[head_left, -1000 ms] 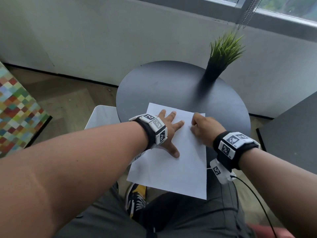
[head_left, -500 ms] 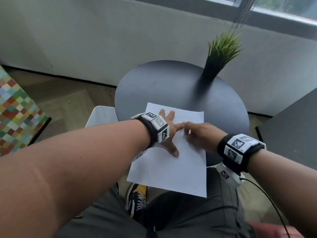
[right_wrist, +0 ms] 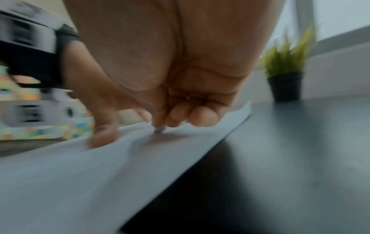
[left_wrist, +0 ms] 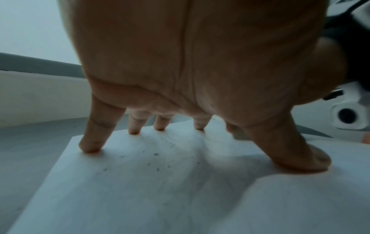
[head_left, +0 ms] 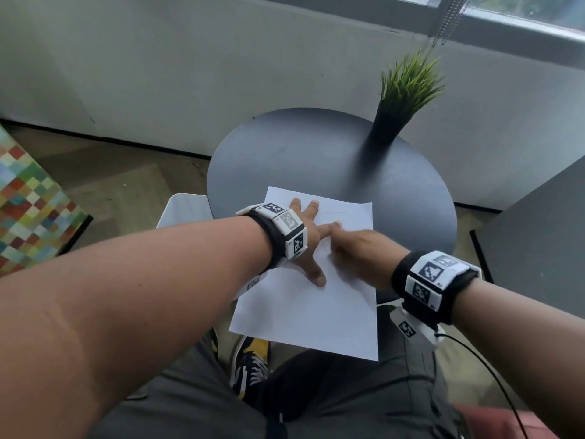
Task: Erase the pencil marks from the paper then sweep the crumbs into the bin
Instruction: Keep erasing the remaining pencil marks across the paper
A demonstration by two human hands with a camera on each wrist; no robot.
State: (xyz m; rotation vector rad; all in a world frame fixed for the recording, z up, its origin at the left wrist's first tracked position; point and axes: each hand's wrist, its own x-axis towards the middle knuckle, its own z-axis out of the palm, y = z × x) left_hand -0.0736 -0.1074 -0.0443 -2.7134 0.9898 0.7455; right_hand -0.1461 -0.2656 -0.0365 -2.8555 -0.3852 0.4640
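Note:
A white sheet of paper [head_left: 310, 312] lies on the round dark table [head_left: 316, 147], its near end hanging over the table edge. My left hand [head_left: 311, 229] is spread flat on the sheet, its fingertips [left_wrist: 91, 146] and thumb pressing it down. Dark eraser crumbs [left_wrist: 156, 154] are scattered on the paper under that palm. My right hand [head_left: 345, 245] sits beside the left index finger, with its fingers curled. It pinches a small grey eraser [right_wrist: 159, 130] whose tip touches the paper [right_wrist: 80, 174]. The right wrist view is blurred by motion.
A potted green plant [head_left: 405, 90] stands at the table's far right. A white container [head_left: 183, 210] sits on the floor left of the table. A dark surface [head_left: 538, 242] is at the right and a multicoloured checked object [head_left: 28, 204] at the left. My legs are under the paper's near end.
My right hand has slid left across the paper, from near its right edge to beside my left index finger. The left hand has stayed spread on the sheet.

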